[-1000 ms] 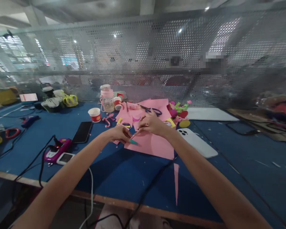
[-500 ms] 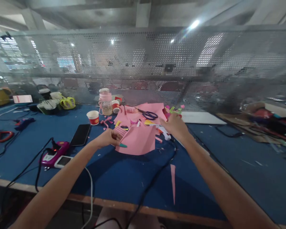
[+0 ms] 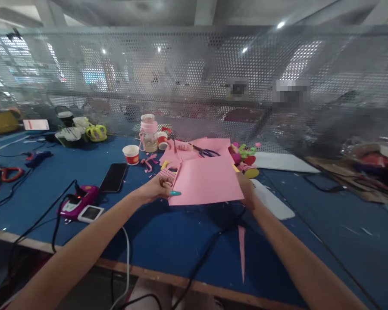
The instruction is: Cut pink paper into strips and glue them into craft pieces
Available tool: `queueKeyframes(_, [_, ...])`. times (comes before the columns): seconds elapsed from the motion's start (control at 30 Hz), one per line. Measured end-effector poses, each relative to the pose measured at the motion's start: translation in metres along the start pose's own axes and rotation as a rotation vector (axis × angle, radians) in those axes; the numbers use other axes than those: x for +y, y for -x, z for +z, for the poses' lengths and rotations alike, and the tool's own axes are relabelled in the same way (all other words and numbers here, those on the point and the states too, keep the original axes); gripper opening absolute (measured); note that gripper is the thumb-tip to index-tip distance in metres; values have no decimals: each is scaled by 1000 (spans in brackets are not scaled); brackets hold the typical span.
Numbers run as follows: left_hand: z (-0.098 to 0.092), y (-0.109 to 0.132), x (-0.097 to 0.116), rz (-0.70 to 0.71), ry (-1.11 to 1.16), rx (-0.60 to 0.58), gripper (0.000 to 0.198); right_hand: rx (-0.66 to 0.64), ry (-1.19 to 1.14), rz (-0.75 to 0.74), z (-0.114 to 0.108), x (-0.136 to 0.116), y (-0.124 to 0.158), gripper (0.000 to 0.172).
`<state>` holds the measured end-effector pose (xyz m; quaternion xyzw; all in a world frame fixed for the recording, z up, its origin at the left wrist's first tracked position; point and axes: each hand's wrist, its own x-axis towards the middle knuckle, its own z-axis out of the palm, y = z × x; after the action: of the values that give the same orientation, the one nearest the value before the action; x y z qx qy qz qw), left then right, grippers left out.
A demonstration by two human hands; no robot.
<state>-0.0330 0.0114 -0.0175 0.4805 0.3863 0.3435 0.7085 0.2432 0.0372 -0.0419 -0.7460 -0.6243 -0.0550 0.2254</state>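
Magenta device: lies on the desk at the left, with black cables plugged in and a small white gadget touching its near side.
Black phone: lies flat just to the right of the device, screen dark.
Paper cup: stands upright farther back, near the pink bottle.
Left hand: pinches the left edge of the pink sheet, fingers closed narrowly on it, a teal nail on top.
Pink sheet: is held clear of the desk between both hands, at the middle of the scene, its shadow on the blue surface below. The scrap pile and scissors lie just beyond its far edge.
Right hand: grips the sheet's near right corner. Most of its fingers are hidden under the paper.
White phone: lies face down on the desk just to the right of that hand.
Risk: the sheet hangs from two edge grips only, so uneven pulling could crease or tear it. A loose pinch could drop it onto the black cable. Swinging it far could knock over the cup or bottle.
Pointing: the sheet's broad face is turned up toward the person, near edge lower and far edge raised. Its long axis seems to run left to right, from hand to hand.
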Motion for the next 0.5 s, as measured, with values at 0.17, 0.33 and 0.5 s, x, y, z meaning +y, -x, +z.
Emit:
queueKeyframes(0.17, [1,-6,-6,-58,31,113,44,43,9,155,-25,-8,1,42])
queueKeyframes(0.33, [-2,-13,-11,-52,64,225,39,354,-264,239,-50,-23,13,51])
queueKeyframes(0.5, [-1,-14,-13,-38,63,295,40,240,-298,15,-45,-45,35,43])
